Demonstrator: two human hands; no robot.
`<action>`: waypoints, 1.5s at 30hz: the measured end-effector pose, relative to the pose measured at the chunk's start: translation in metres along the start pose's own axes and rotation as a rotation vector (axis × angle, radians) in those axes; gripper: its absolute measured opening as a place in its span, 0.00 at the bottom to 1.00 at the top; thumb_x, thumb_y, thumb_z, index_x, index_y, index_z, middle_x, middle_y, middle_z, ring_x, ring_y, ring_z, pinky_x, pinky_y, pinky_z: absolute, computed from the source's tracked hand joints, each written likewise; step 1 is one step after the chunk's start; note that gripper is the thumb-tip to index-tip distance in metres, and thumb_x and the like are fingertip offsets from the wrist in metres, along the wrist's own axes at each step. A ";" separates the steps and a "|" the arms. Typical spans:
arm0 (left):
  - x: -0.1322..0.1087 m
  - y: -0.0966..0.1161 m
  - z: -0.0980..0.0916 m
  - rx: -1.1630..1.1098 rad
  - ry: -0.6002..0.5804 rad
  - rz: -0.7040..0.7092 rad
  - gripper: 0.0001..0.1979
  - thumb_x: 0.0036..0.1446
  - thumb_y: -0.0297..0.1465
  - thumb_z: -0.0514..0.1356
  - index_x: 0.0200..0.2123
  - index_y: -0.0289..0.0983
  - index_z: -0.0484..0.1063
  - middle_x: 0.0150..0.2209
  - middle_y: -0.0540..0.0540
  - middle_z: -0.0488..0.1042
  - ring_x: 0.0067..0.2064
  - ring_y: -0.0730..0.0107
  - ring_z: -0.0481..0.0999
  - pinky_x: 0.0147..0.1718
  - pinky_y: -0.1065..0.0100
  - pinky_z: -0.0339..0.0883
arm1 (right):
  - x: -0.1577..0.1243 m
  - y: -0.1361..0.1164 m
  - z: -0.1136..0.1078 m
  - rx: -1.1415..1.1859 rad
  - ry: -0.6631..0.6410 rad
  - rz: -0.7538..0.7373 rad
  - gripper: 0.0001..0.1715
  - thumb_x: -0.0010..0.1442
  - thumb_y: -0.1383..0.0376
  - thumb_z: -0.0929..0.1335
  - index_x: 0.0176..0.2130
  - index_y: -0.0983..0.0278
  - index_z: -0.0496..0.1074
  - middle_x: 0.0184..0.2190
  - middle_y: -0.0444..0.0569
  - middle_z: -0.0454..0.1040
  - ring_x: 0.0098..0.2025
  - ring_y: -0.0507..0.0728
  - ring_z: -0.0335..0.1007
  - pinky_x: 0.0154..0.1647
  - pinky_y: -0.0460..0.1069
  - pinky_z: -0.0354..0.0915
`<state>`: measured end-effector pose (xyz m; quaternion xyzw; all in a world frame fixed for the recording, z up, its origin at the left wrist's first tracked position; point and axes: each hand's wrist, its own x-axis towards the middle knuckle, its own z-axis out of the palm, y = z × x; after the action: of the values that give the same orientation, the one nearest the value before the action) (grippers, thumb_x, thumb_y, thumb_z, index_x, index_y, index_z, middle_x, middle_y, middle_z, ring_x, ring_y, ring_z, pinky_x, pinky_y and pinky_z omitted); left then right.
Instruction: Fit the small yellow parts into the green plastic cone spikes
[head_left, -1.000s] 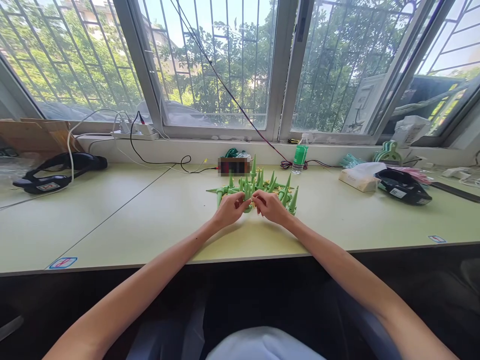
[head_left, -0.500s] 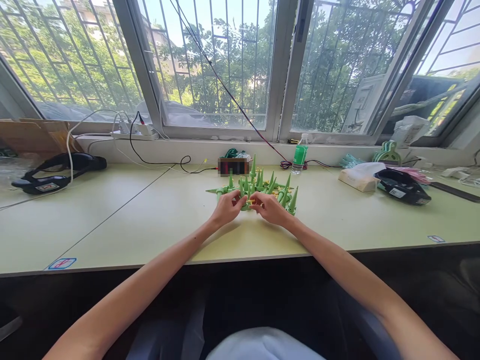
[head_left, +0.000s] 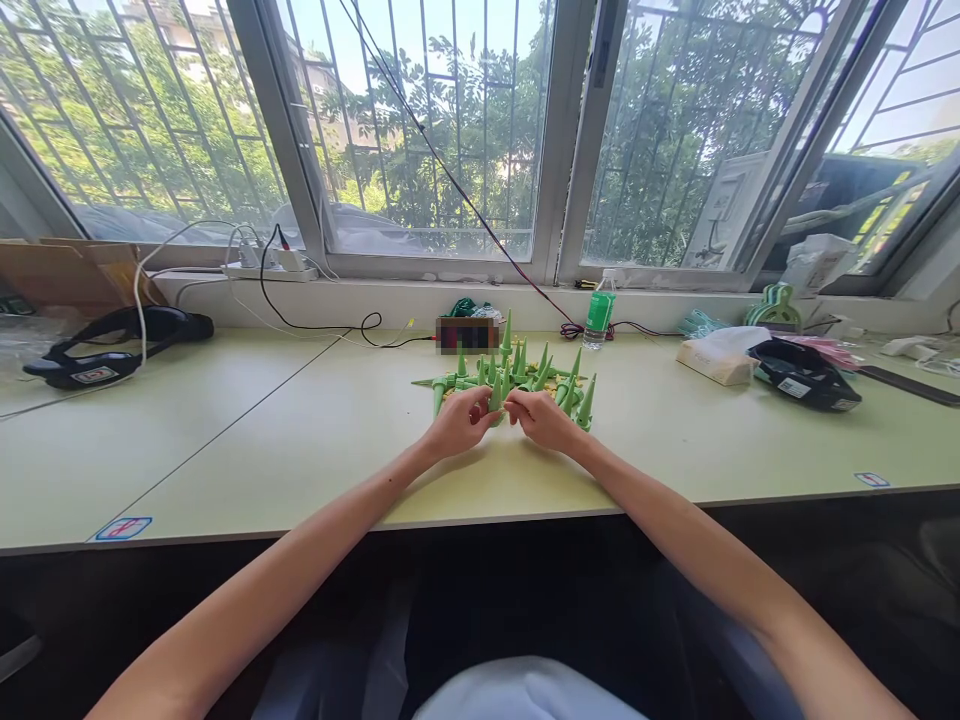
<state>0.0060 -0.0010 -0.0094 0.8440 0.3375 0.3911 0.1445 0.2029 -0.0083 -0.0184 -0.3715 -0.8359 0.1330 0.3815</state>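
Observation:
My left hand (head_left: pixel 461 420) is closed around a green cone-shaped plastic spike (head_left: pixel 495 393), which stands point up between thumb and fingers. Close beside it on the right, my right hand (head_left: pixel 541 418) has its thumb and fingertips pinched together near the spike's lower part. Whatever lies in that pinch is too small to make out. Just behind both hands, a cluster of similar green spikes (head_left: pixel 543 374) covers the table, several upright and others lying down. Small yellow pieces (head_left: pixel 551 384) are scattered among them.
A blurred-out dark box (head_left: pixel 466 335) with a cable sits behind the spikes. Beyond, a bottle with a green label (head_left: pixel 599 312) stands by the windowsill. To the right are a tissue box (head_left: pixel 716 360) and a black strap device (head_left: pixel 806 375); a black headset (head_left: pixel 97 350) lies far left.
The green spike in my left hand has turned more upright and shows more clearly. The yellow piece seen between my hands before is hidden now. My right hand has barely moved.

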 end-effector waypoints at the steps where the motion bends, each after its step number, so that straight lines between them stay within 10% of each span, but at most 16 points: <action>1: 0.000 0.000 0.000 0.007 -0.009 0.015 0.10 0.57 0.33 0.60 0.28 0.37 0.61 0.25 0.53 0.65 0.22 0.79 0.59 0.22 0.73 0.55 | 0.000 -0.001 0.000 -0.014 -0.003 0.015 0.16 0.69 0.65 0.60 0.28 0.63 0.65 0.24 0.45 0.73 0.25 0.51 0.65 0.32 0.46 0.58; 45: 0.001 0.004 -0.001 0.054 0.046 -0.015 0.13 0.56 0.35 0.59 0.22 0.36 0.64 0.18 0.54 0.60 0.22 0.77 0.56 0.23 0.72 0.52 | 0.002 -0.003 0.002 0.024 0.069 0.042 0.10 0.66 0.61 0.64 0.43 0.64 0.69 0.26 0.44 0.72 0.24 0.51 0.62 0.30 0.46 0.58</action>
<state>0.0076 -0.0027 -0.0061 0.8357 0.3573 0.4003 0.1168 0.1990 -0.0085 -0.0170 -0.3887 -0.8126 0.1384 0.4116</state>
